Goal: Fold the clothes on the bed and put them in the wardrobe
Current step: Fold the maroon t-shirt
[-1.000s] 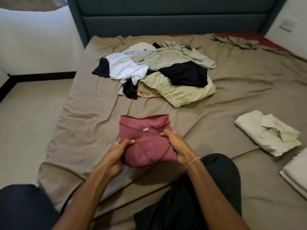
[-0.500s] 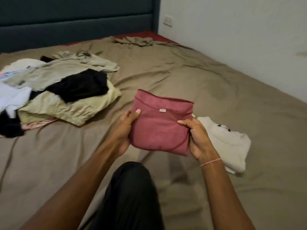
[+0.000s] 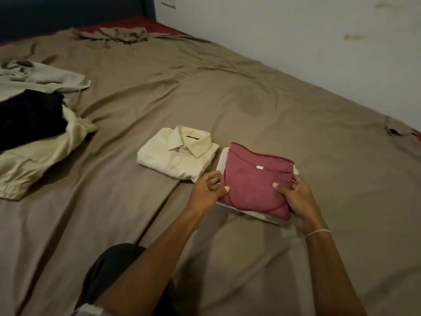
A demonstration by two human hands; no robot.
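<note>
Gripping red top point(image 3: 252, 181) edges, both hands

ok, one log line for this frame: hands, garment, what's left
step: stacking | left hand + right hand: gripping folded maroon top over folded white garment | beside: folded cream shirt | unfolded pile: remains

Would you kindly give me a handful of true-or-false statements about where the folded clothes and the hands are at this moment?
1. Both hands hold the folded red top. True: the left hand is at its left edge, the right hand at its right.
2. The red top lies over a folded white garment. True.
3. The folded cream collared shirt is on top of the red top. False: it lies beside it, to the left.
4. The unfolded pile is right of the hands. False: it is at the far left.
5. A bracelet is on the left wrist. False: on the right.
</note>
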